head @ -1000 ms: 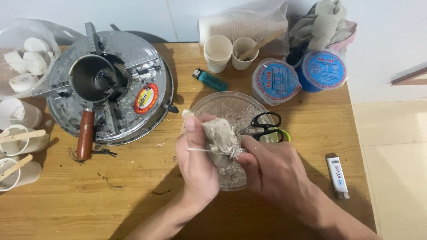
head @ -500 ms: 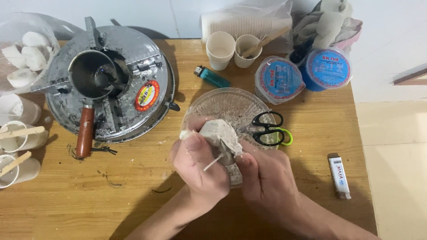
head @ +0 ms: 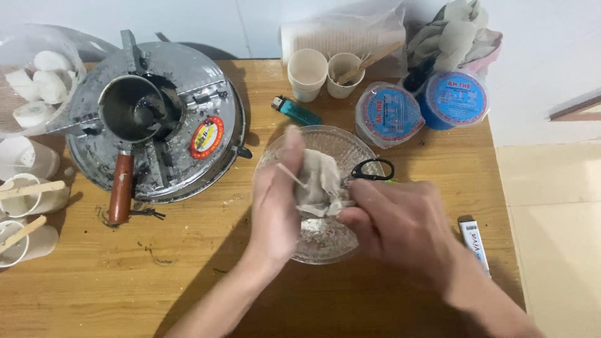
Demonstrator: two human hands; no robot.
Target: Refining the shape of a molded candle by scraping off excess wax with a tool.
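My left hand [head: 275, 200] and my right hand [head: 400, 222] both grip a small greyish-white cloth pouch [head: 320, 181] over a clear glass bowl [head: 313, 147] in the middle of the wooden table [head: 188, 269]. A thin stick or string end pokes out beside my left thumb. The left hand pinches the pouch's left side, and the right fingers pull at its lower right corner. Crumbs lie in the bowl under the pouch. Black scissors [head: 372, 169] rest on the bowl's right rim.
A round metal stove-like pan [head: 188, 125] with a wooden-handled cup [head: 128, 119] fills the left. Paper cups [head: 307, 72] and a blue lighter [head: 294, 111] lie behind the bowl, two blue-lidded tubs [head: 388, 112] at right, a white lighter [head: 474, 241] near the right edge, cups with sticks [head: 28, 197] far left.
My hands have shifted slightly and turned the pouch; the left thumb now stands up along its left side and the right hand pulls from lower right.
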